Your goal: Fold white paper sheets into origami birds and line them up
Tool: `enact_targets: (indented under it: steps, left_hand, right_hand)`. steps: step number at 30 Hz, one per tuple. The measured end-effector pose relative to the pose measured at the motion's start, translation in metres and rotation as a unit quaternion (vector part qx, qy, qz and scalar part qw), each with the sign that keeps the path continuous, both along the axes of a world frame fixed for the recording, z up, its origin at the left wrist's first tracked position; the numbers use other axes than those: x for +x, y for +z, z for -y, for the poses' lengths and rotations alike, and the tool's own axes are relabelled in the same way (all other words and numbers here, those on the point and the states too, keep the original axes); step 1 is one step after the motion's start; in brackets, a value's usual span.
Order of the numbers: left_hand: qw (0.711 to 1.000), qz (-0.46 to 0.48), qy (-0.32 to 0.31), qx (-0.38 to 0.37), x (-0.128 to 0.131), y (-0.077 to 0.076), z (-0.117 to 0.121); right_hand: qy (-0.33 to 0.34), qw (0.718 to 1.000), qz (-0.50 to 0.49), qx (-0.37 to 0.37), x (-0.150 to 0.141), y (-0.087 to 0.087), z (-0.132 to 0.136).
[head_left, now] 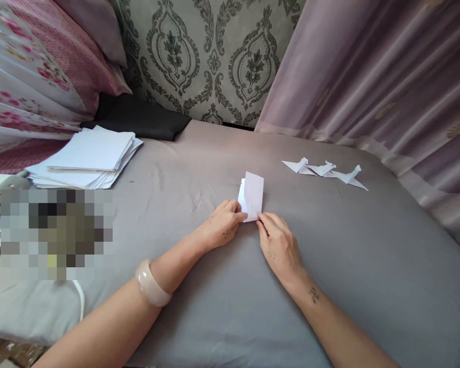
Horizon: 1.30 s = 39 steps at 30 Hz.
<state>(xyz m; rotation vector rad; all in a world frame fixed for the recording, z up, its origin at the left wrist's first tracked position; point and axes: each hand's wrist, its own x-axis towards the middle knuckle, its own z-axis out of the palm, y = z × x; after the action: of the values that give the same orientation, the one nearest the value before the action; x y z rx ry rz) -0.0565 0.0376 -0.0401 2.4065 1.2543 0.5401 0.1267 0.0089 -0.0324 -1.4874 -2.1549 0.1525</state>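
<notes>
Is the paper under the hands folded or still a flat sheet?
Folded. The paper shows a narrow upper flap over a second layer peeking out at its left edge; left hand and right hand press its near end.

Bare forearms, no sleeves. Left hand (222, 225) — small dark marks on its back, wide glossy cream bangle (152, 284) at the wrist. Right hand (279, 246) — tiny dots, small dark wrist tattoo (314, 294).

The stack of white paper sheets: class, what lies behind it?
Behind the stack of white paper sheets lies a black cushion, with patterned wallpaper beyond. The cushion's near left edge is covered by the sheets.
</notes>
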Motion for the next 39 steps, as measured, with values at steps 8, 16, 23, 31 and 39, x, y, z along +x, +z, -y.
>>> enact_targets:
  steps: [8,16,23,31,39]
  left_hand:
    - [0.997,0.074,0.026,-0.013,-0.001,0.0,-0.001]
    - [0.991,0.098,0.064,-0.071,0.001,0.012,0.003]
    - [0.98,0.127,0.095,-0.119,0.003,0.021,0.004]
    - [0.977,0.119,0.123,-0.127,0.008,0.024,0.003]
    - [0.981,0.1,0.129,-0.11,0.01,0.025,0.005]
  right_hand:
    - [-0.039,0.999,0.003,0.011,0.004,-0.004,-0.003]
    - [-0.061,0.996,-0.069,0.0,0.002,-0.004,-0.007]
    - [-0.037,0.998,-0.046,-0.007,0.004,-0.004,-0.007]
    - [-0.018,0.998,-0.055,-0.018,0.01,-0.004,-0.003]
    - [0.001,1.0,-0.02,-0.01,0.012,-0.004,-0.002]
